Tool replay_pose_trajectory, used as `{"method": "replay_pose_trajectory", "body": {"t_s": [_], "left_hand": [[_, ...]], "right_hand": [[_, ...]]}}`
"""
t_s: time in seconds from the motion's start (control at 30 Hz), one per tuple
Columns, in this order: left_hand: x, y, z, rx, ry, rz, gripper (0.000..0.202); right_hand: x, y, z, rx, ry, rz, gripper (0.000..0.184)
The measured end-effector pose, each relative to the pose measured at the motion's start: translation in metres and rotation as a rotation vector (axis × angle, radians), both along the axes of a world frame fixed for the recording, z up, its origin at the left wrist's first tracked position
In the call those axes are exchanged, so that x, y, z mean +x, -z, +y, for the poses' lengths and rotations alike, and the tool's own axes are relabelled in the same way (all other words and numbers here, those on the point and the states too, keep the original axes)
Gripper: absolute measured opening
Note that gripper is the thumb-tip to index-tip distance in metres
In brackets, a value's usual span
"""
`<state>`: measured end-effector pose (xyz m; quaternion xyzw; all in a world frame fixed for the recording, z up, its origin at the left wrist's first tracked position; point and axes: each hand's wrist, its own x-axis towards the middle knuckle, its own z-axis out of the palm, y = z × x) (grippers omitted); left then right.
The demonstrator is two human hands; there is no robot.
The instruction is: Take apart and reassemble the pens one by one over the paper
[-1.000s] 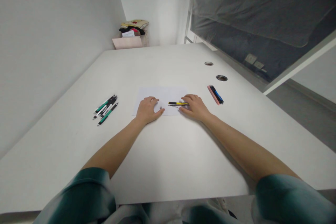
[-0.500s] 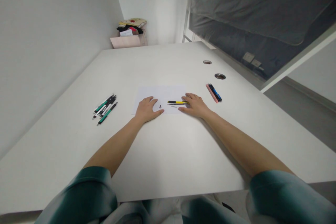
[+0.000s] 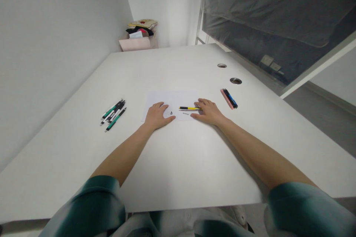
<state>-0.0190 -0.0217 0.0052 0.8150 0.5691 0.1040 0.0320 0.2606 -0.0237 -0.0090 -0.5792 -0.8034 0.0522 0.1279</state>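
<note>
My left hand lies flat on the lower left part of a white paper sheet, fingers apart and holding nothing. My right hand rests at the sheet's right edge, also empty. Its fingertips nearly touch the end of a yellow and black pen lying crosswise on the paper. Between my hands, a tiny dark metal part stands on the sheet. Just below the pen lies a thin small metal piece.
On the white table, several green-and-black pens lie left of the sheet. A pink case and a blue pen lie to the right, near two round grommets. A pink box stands beyond the table.
The view shifts slightly with my head. Both hands stay flat in about the same place on the sheet, and the pen and small parts have not visibly moved.
</note>
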Motion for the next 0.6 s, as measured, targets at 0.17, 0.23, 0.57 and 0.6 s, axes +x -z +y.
{"method": "replay_pose_trajectory", "body": {"t_s": [0.17,0.23,0.57,0.6], "left_hand": [[0.0,0.001,0.0,0.018,0.012,0.002,0.07],[-0.001,0.002,0.001,0.024,0.01,-0.001,0.07],[0.006,0.001,-0.004,0.152,0.16,-0.038,0.064],[0.01,0.0,-0.007,0.175,0.227,-0.039,0.061]], "right_hand": [[-0.001,0.0,0.0,-0.009,0.009,0.003,0.066],[-0.001,0.001,0.0,-0.005,0.008,0.004,0.066],[-0.001,-0.003,-0.001,-0.021,0.016,0.009,0.065],[-0.002,-0.003,-0.001,-0.02,0.017,0.01,0.065]]}}
